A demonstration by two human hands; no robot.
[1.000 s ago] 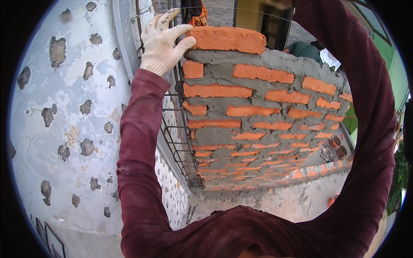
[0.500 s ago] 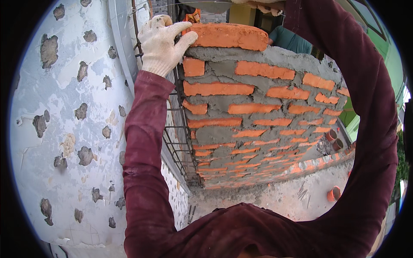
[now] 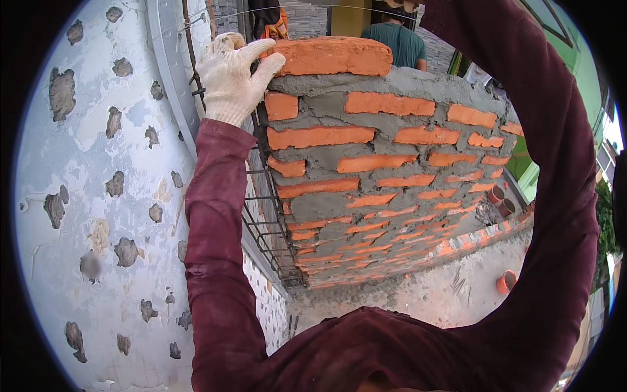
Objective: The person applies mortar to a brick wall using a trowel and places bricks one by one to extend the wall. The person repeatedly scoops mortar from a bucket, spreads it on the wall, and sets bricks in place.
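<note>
My left hand (image 3: 236, 73), in a pale knit glove, grips the left end of a red brick (image 3: 333, 57) lying on grey mortar atop the brick wall (image 3: 385, 160). Its thumb and forefinger press at the brick's end. A thin taut line (image 3: 274, 11) runs above the brick. My right arm is raised along the right side; my right hand (image 3: 401, 5) is mostly cut off at the top edge, so what it holds is unclear.
A patched white wall (image 3: 91, 189) rises at left, beside a rebar cage (image 3: 261, 215). A person in a green shirt (image 3: 395, 46) stands behind the brickwork. Below are a concrete floor (image 3: 405, 294), an orange bucket (image 3: 506, 282) and pots (image 3: 498, 195) at right.
My left hand and the top brick appear slightly further left as the view shifts. The person behind shows more. My right hand dipped into view midway and is now mostly out of frame again.
</note>
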